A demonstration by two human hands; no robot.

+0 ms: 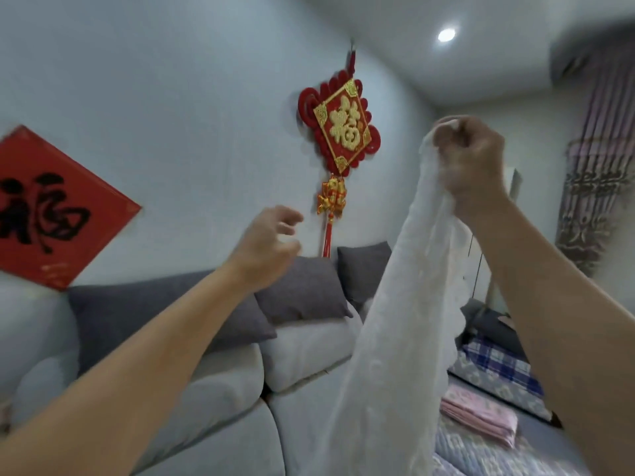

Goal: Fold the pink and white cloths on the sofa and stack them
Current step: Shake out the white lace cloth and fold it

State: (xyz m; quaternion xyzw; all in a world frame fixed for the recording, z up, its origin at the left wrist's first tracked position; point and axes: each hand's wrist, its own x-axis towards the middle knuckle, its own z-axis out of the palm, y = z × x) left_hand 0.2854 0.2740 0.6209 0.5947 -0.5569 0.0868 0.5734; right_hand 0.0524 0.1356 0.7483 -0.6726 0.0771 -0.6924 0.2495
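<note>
My right hand (470, 159) is raised high and grips the top edge of a white cloth (395, 338), which hangs down in a long bunched column to the bottom of the view. My left hand (271, 242) is lifted to the left of the cloth, fingers loosely curled, holding nothing and apart from the fabric. A folded pink cloth (481, 417) lies flat at the lower right on a patterned blue cover, partly hidden behind the hanging white cloth.
A light grey sofa (213, 400) with dark grey cushions (302, 293) runs along the wall. Plaid and floral bedding (498, 376) lies at the right. Red wall decorations (343, 128) hang above. A striped curtain (598, 159) stands far right.
</note>
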